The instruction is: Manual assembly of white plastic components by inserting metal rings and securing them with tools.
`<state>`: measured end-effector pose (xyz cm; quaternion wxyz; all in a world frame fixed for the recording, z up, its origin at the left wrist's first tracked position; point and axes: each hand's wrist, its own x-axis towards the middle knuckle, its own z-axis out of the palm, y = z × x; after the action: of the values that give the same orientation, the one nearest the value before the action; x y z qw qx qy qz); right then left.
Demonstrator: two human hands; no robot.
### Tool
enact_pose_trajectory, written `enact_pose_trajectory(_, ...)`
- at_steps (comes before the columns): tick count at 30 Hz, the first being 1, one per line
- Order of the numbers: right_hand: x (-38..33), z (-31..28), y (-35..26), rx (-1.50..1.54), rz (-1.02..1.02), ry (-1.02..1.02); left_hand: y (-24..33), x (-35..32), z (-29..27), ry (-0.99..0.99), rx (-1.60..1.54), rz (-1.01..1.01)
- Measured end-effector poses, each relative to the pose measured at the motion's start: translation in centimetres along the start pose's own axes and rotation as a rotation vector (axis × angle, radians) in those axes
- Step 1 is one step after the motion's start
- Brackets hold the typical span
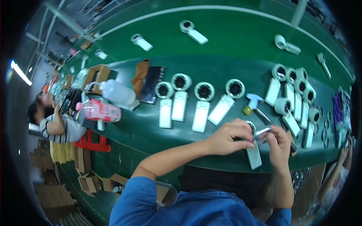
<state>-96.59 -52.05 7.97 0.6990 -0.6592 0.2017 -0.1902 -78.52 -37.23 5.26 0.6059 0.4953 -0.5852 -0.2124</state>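
My left hand [232, 137] is closed, thumb and fingers bent together in front of a pale mint handheld fan [254, 158]. Whether it grips the fan's head or the small part beside it is hidden. Between thumb and fingers, my right hand [279, 148] pinches a small shiny silver piece [263, 132], right by the left fingertips. The fan's handle points toward me at the table's near edge. Just beyond the hands lies a hammer [253, 102] with a light blue and yellow head, its dark handle running behind my right hand.
Several similar fans [201, 113] lie left of my hands, with a cluster [298, 90] to the right beside thin rings [326, 128]. At left stand a pink-labelled bottle [100, 110], a white squeeze bottle [117, 92] and a dark flat box [152, 84]. A person [60, 124] sits far left; another person's arms [341, 162] show at right.
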Motion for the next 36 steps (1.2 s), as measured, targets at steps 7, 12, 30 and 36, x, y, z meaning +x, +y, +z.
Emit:
enact_pose_trajectory(7, 1.0, 0.4, -0.1, -0.066, 0.164, -0.149, -0.4, -1.2, -1.9, -0.112, 0.311, -0.175)
enact_pose_trajectory(12, 1.5, 0.5, -0.2, -0.369, 0.059, -0.168, -1.8, -2.0, -1.2, -0.165, 0.271, -0.315)
enact_pose_trajectory(30, 2.6, 1.2, -1.6, -0.535, -0.001, -0.145, -2.9, -2.7, -0.6, -0.131, 0.237, -0.250)
enact_pose_trajectory(36, 3.0, 2.2, -1.6, -0.790, -0.279, -0.104, -1.4, -1.5, -1.1, -0.127, 0.155, -0.469)
